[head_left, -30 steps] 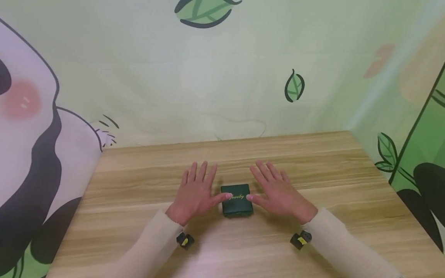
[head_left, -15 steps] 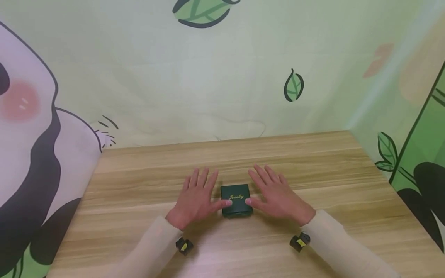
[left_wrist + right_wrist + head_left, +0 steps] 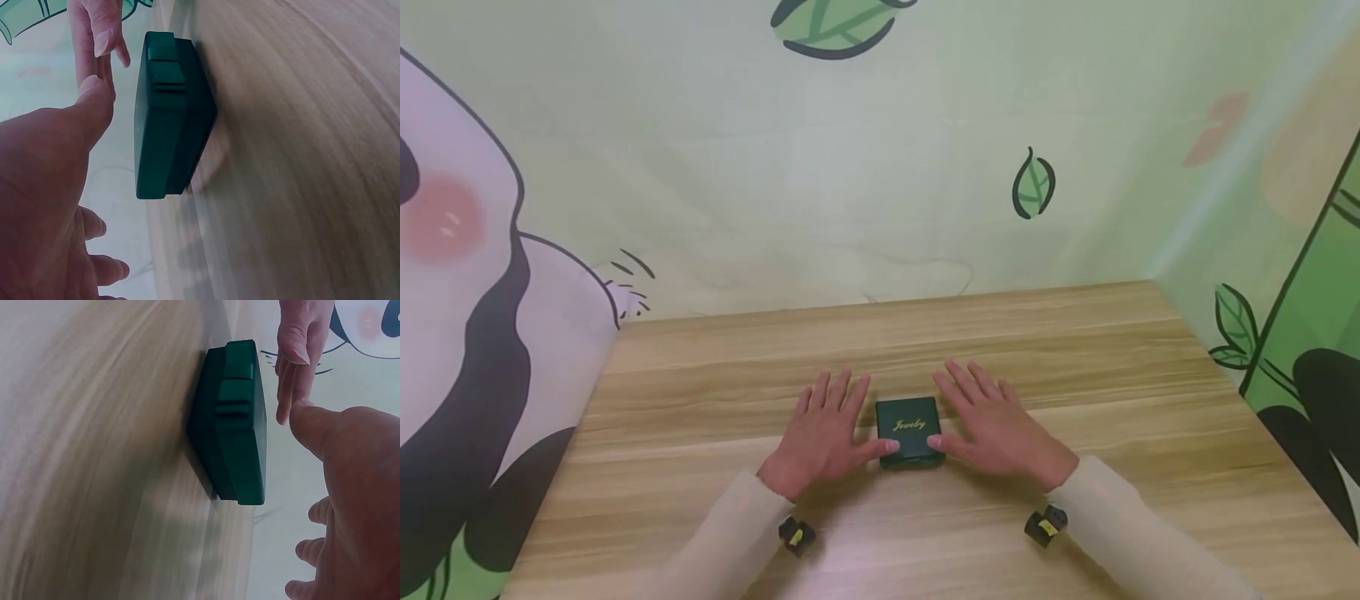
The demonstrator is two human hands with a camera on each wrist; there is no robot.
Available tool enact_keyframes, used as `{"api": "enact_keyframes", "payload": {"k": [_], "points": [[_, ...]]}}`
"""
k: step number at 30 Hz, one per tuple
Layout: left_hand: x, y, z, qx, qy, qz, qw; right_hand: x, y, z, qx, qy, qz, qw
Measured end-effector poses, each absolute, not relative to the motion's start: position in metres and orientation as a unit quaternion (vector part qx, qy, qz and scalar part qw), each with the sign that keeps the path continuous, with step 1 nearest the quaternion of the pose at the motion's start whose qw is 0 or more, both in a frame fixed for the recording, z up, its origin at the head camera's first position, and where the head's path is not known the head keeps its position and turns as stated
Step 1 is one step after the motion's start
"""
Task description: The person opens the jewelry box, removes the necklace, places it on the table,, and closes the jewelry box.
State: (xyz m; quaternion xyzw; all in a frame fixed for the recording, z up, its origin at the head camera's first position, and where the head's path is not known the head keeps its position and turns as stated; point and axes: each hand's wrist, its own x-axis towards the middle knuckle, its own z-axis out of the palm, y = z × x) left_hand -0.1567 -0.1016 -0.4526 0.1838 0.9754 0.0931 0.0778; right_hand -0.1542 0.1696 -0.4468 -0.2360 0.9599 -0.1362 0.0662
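A small dark green jewelry box, lid down and lettered "Jewelry" in gold, lies on the wooden table. Its front clasp shows in the left wrist view. On the box's left, my left hand is spread palm down with straight fingers, its thumb overlapping the lid in the head view. My right hand mirrors it on the other side, thumb over the lid's right edge. Both wrist views show a gap between the thumbs and the box, so the hands hover above it and hold nothing.
Behind the table hangs a pale green backdrop printed with leaves and a panda. A small black device with a yellow mark is strapped at the left wrist, and a matching device at the right.
Both hands have drifted slightly toward the near side, so the thumbs now lie below the gold lettering in the head view. The box has stayed where it was.
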Motion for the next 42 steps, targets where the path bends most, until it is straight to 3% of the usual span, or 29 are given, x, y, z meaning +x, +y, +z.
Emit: {"api": "enact_keyframes", "payload": {"k": [42], "points": [[-0.153,-0.105,-0.473,0.212,0.958,0.147,0.124,-0.156,0.167,-0.461,-0.266,0.950,-0.140,0.089]]}}
